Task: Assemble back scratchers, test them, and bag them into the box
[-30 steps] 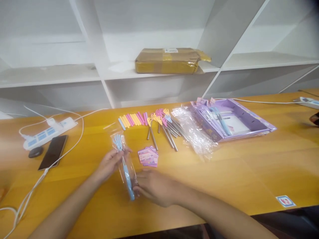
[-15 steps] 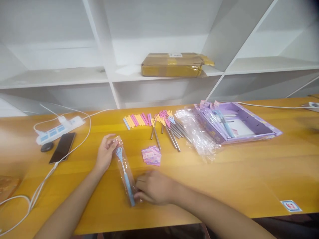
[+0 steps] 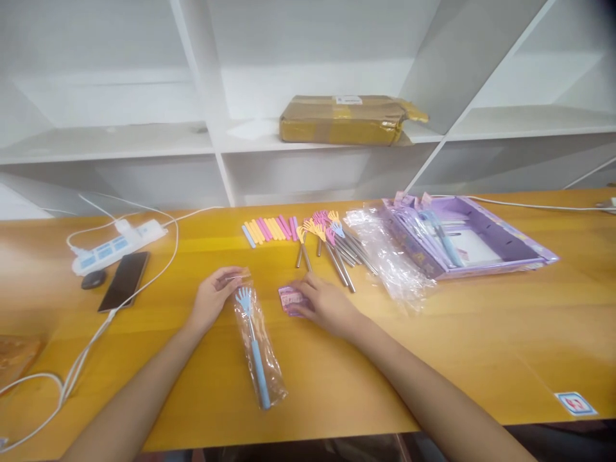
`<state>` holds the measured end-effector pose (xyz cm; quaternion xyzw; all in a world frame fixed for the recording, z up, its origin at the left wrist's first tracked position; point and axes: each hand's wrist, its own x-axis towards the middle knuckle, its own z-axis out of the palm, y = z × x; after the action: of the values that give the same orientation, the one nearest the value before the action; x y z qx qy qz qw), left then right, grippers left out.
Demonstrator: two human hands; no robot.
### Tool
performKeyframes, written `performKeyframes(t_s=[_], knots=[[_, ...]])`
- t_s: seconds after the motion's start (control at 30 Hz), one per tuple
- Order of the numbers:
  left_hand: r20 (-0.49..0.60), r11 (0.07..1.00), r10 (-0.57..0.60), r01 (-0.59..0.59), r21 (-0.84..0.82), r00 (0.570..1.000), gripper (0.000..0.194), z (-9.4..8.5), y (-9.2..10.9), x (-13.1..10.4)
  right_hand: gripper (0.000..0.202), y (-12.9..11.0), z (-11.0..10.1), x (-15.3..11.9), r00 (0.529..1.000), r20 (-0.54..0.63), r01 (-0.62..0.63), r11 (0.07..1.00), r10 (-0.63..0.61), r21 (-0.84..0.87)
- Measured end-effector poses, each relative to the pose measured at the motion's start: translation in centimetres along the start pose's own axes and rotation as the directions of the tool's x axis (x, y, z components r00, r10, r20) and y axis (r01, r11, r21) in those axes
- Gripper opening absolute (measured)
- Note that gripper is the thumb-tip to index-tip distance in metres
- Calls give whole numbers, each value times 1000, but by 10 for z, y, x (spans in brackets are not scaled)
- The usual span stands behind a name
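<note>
Between the thumb and fingers of my left hand (image 3: 216, 295) is the top end of a clear plastic bag (image 3: 272, 359). Inside this bag lies a back scratcher (image 3: 260, 372) with a light blue claw head, a metal rod and a blue handle. My right hand (image 3: 325, 305) is over the small stack of pink printed cards (image 3: 290, 297), its thumb and fingers closed about them and hiding part of the stack. Behind it lie several loose back scratcher rods (image 3: 341, 260) with yellow, pink and blue heads, and a row of coloured handle sleeves (image 3: 270, 230).
Clear empty bags (image 3: 389, 263) lie against a purple display box (image 3: 495, 269) holding packed pieces at the right. At left are a power strip (image 3: 120, 247), a phone (image 3: 124, 281) and white cables. A taped carton (image 3: 341, 122) sits on the shelf behind.
My right hand has moved from the lower end of the bagged back scratcher up and right onto the cards. The left hand keeps its hold on the bag's top.
</note>
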<state>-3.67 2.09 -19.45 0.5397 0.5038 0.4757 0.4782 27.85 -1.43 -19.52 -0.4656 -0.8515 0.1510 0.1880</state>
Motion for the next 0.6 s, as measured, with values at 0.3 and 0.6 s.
performKeyframes(t_s=[0.3,0.6], knots=[[0,1000,2,-2,17,1000,45,3,2,-5,39,1,4,2,998,-8,-57,991,58,121],[62,999,-47,48,-12,997,44,22,5,-15,12,3,2,4,989,-129,-38,959,77,281]])
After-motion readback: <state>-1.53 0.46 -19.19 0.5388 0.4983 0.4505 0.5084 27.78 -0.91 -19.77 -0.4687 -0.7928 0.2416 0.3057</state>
